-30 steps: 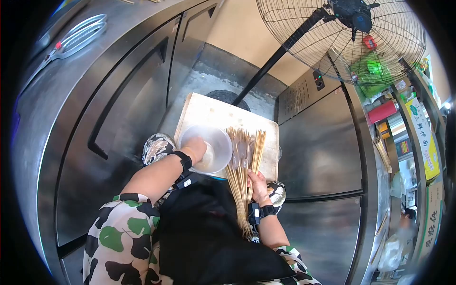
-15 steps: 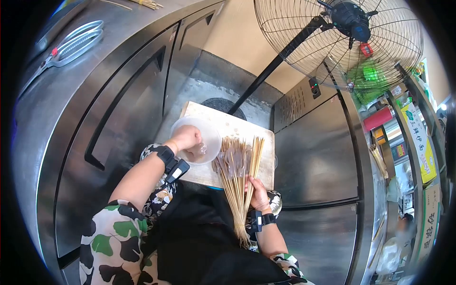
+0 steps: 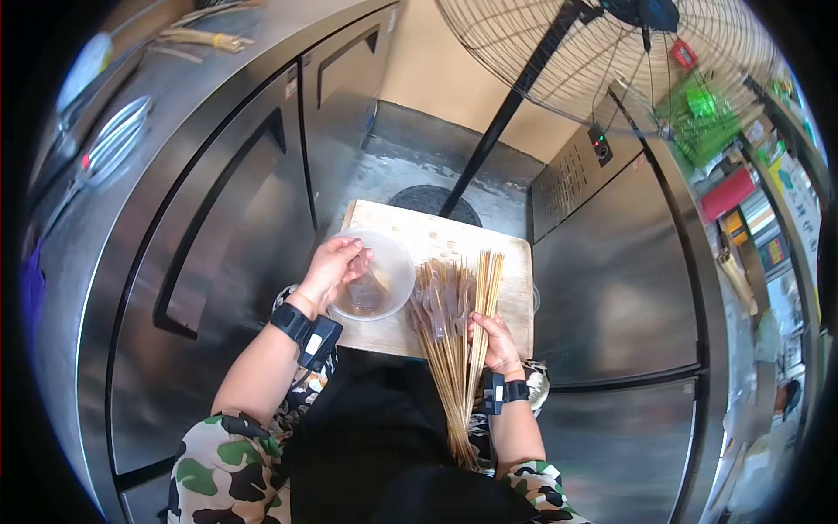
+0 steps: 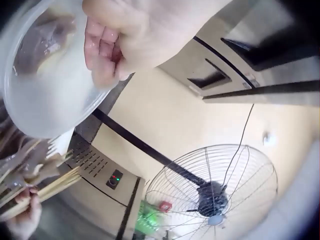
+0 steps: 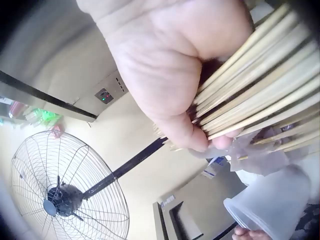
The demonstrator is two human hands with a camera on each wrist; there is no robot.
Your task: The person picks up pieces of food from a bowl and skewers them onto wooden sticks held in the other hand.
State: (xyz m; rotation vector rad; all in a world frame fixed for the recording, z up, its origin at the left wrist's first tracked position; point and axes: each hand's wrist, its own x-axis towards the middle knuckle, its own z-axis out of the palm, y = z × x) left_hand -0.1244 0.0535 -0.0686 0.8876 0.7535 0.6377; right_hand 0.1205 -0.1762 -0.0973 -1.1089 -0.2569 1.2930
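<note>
The board (image 3: 517,288) is bearing the load between the knees (image 3: 539,377), so a jolt from either leg could be setting everything sliding. The tub (image 3: 399,269) is standing on the board's left part with the left hand (image 3: 330,266) hovering over it; a wrist catching its rim could be tipping it. Beside it the loaded skewers (image 3: 443,301) are lying fanned, their lower ends reaching past the near edge, where a knock could be dragging them off. The right hand (image 3: 496,341) is clamping the bare sticks (image 3: 489,281); a slackening grip could be spilling them, and sharp tips could be pricking skin. The left fingers are lying curled, but whether they are pinching one of the slices (image 3: 362,299) I cannot tell; a slick one could be slipping away. One fan (image 4: 212,200), one board, one tub and two hands are showing; skewers, sticks and slices are overlapping too thickly for counting.
</note>
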